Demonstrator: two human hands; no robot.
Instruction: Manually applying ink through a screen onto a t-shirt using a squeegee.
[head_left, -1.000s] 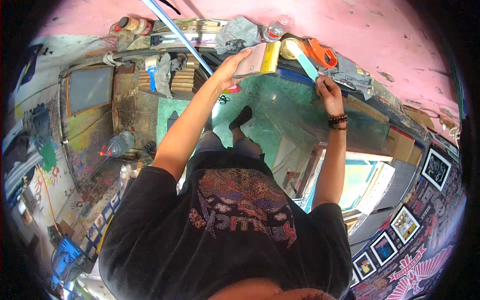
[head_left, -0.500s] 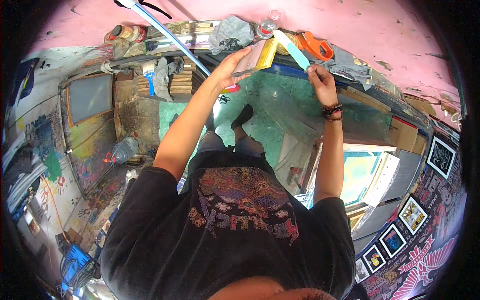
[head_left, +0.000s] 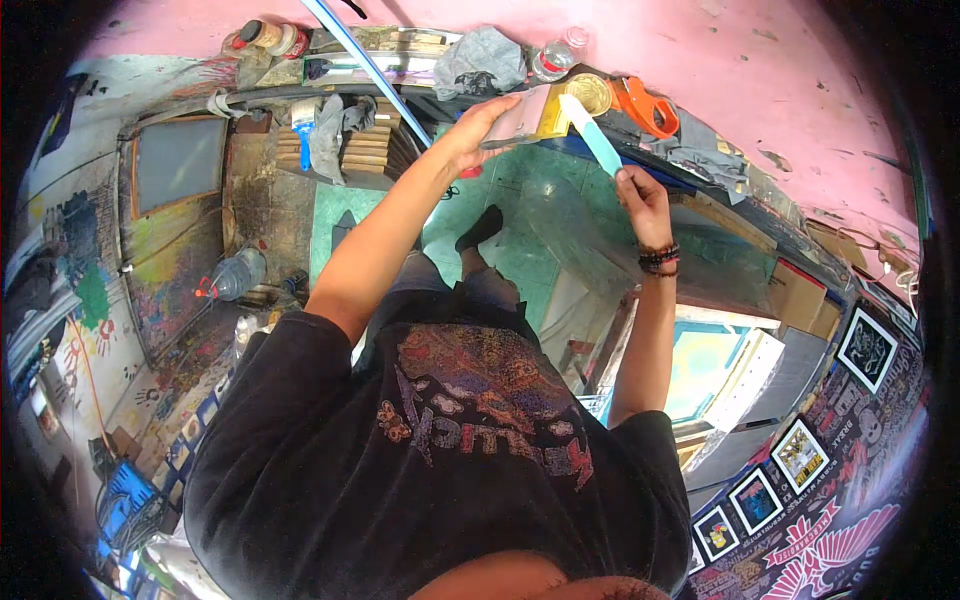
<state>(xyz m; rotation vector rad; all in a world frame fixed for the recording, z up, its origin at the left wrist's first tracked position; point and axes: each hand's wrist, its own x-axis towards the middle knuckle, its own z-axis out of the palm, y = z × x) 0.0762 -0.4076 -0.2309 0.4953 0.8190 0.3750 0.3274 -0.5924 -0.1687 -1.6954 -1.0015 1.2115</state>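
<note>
My left hand [head_left: 478,138] is closed around a squeegee [head_left: 518,118], a flat greyish-pink block with yellow along its far edge, held above the floor. In my right hand [head_left: 646,205] is a spatula [head_left: 598,148] with a teal handle and a pale, cream-coloured blade. The blade's tip is right by the yellow edge of the squeegee; whether they touch is hard to tell. Just beyond the tip sits an open round tin [head_left: 589,94], yellowish inside. To its right lies an orange tape dispenser [head_left: 645,107].
A clear bottle [head_left: 553,62] and a grey rag [head_left: 482,62] lie along the cluttered ledge. A blue-white pole [head_left: 368,62] slants across it. A blue-handled brush [head_left: 304,140] hangs at left. A framed screen [head_left: 705,360] stands beside my right arm.
My right hand has drawn the spatula back toward me, bringing its tip from over the tin to the squeegee's yellow edge. The squeegee has tilted slightly. The whole view has shifted a little.
</note>
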